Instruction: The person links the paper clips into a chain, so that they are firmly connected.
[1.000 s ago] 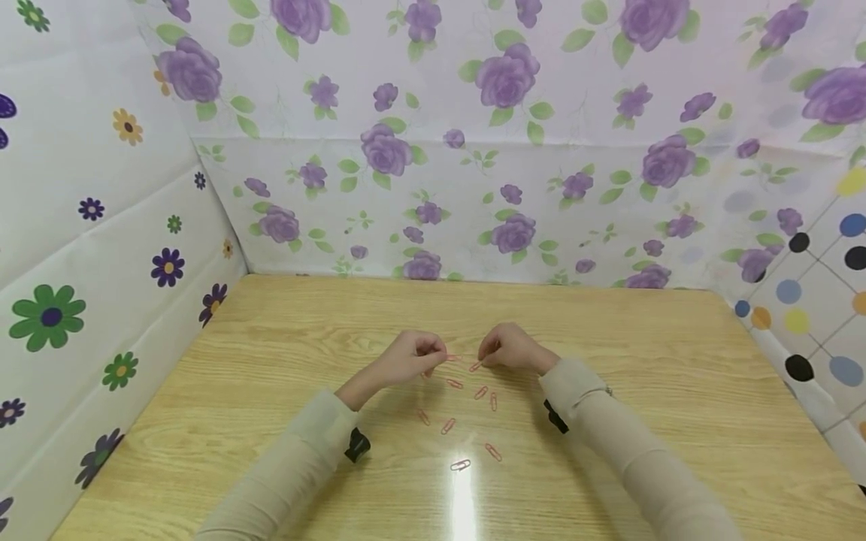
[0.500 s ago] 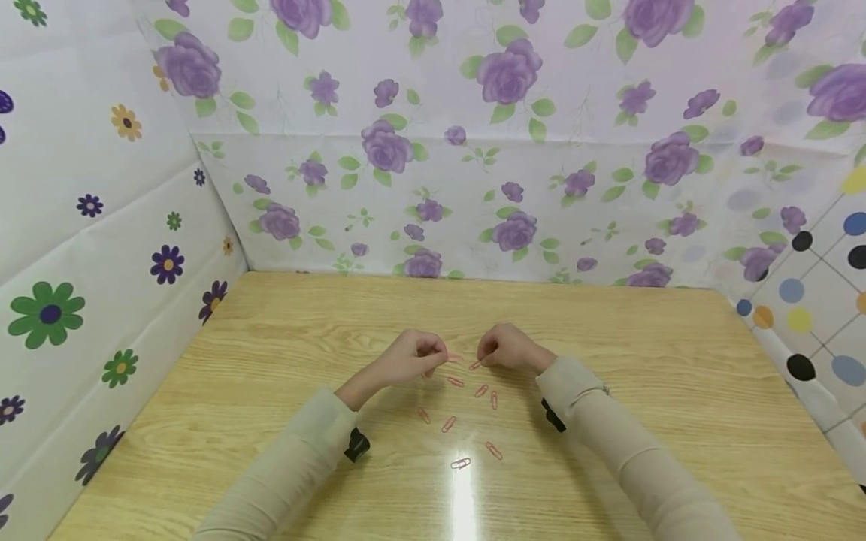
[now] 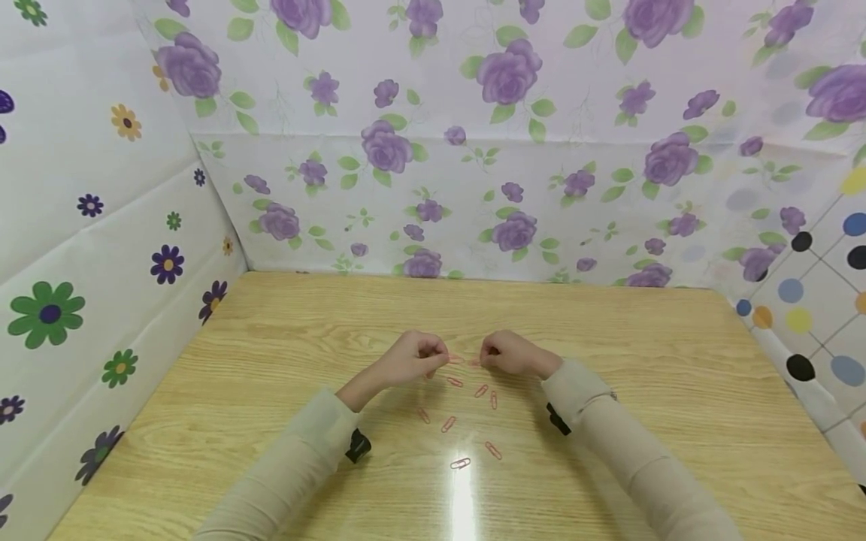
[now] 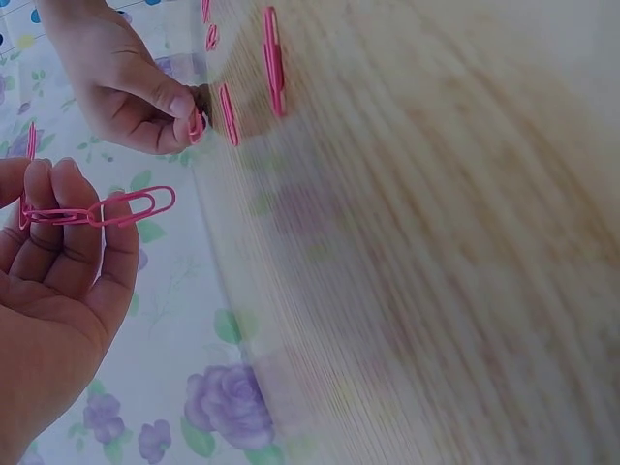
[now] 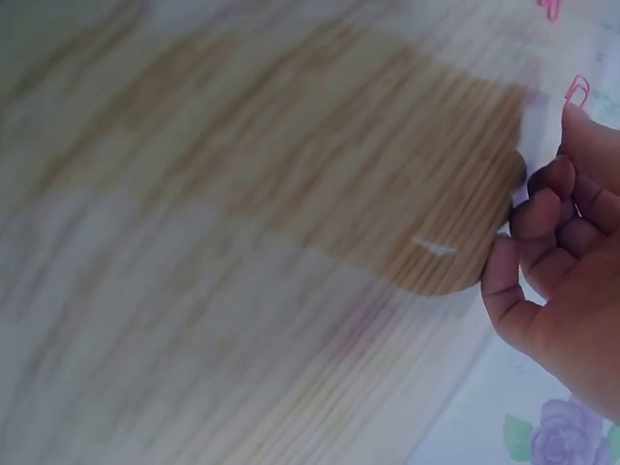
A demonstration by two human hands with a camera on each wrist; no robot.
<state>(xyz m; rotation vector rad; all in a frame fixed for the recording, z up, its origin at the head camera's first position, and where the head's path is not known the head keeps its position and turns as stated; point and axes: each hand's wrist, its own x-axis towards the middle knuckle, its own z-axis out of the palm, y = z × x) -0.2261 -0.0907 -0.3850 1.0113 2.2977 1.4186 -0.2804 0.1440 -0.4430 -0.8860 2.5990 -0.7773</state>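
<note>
Thin pink wire bent into long rounded loops: a chain of paper clips (image 4: 68, 215), hooked end to end across the fingers of the left hand (image 3: 409, 357), with the end clip jutting past the fingertips and open to view in the left wrist picture. More pink wire over by the thumb, partly hidden; impossible to tell the exact number of links. Left hand clamped on the chain in a pinch, above the wood-grain table (image 3: 629, 338). Right hand (image 3: 514, 355) curled into a pinch too, thumb and finger together on a single pink clip (image 5: 577, 90), mostly covered, with only a rounded end showing. In the head view, chain tip and single clip aimed toward each other, near but apart. Closer to the body, seven loose clips (image 3: 449, 424) scattered over the table at different angles, the nearest beside a bright streak of reflected light (image 3: 463, 500).

Compared with half a second ago: right hand shifted a little outward and toward the body; single clip turned, from a slanting open loop to a flatter, fainter outline. Left hand and chain almost exactly in the same place. Loose clips all lying as before, pattern unchanged
</note>
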